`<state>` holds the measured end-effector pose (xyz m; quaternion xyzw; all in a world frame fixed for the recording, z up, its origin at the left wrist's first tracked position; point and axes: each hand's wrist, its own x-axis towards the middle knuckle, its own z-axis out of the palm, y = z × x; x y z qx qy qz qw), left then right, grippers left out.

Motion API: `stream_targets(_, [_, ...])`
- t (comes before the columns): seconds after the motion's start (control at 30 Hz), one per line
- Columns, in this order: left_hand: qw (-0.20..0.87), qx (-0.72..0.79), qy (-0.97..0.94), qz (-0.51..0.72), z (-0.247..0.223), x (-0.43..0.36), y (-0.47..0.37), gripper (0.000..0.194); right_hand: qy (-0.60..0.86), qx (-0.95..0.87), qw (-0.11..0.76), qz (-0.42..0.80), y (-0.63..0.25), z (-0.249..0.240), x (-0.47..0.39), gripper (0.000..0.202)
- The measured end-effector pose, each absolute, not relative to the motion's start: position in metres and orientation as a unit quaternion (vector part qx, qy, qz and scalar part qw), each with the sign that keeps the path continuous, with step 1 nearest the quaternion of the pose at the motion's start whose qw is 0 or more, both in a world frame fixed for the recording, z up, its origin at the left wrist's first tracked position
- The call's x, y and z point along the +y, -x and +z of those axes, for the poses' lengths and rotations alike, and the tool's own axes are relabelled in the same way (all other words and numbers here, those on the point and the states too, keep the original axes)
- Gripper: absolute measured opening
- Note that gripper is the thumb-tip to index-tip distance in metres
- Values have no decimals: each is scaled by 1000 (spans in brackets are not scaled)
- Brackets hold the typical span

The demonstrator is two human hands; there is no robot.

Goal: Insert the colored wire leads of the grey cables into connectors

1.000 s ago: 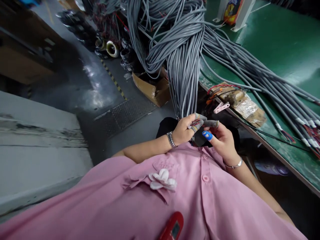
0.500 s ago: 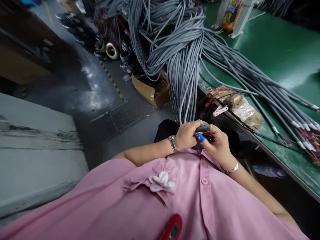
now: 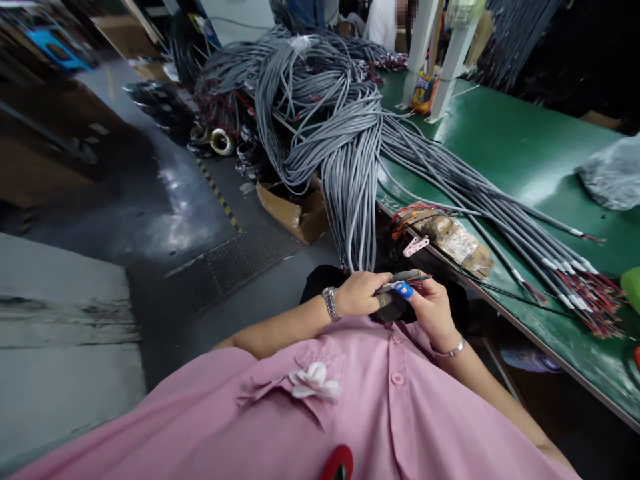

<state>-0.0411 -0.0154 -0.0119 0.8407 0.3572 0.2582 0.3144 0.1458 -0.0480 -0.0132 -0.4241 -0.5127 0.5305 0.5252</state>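
Observation:
My left hand (image 3: 361,293), with a metal watch at the wrist, is closed around a grey cable end (image 3: 387,288) in front of my chest. From that end thin coloured wires (image 3: 421,279) stick out to the right. My right hand (image 3: 433,308) pinches these wires between a thumb wrapped in blue tape (image 3: 403,289) and its fingers. Grey coverings show on some fingertips. Just beyond my hands, a thick bundle of grey cables (image 3: 350,200) hangs over the table edge. The exact grip inside my fingers is partly hidden.
On the green table (image 3: 505,143) lie more grey cables with stripped coloured ends (image 3: 590,300). A taped block (image 3: 457,243) and a pink clip (image 3: 416,247) sit at its edge. An open cardboard box (image 3: 295,213) stands on the floor. A person (image 3: 383,23) is at the back.
The view has tilted up, showing more of the table and the person behind it. My hands have drawn slightly apart, and more of the grey cable end shows between them.

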Motion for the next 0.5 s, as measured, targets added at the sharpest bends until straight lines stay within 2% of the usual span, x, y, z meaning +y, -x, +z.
stream_targets(0.07, [357,342,-829,262,-11,-13,43,17,427,-498,527,541,-147,-15,-47,12])
stream_targets(0.27, [609,268,-716,209,-7,-5,51,45,411,-507,535,536,-153,-14,-46,14])
stream_targets(0.5, [690,304,-614,233,-10,-10,46,39,399,-628,526,412,-159,-3,-50,9])
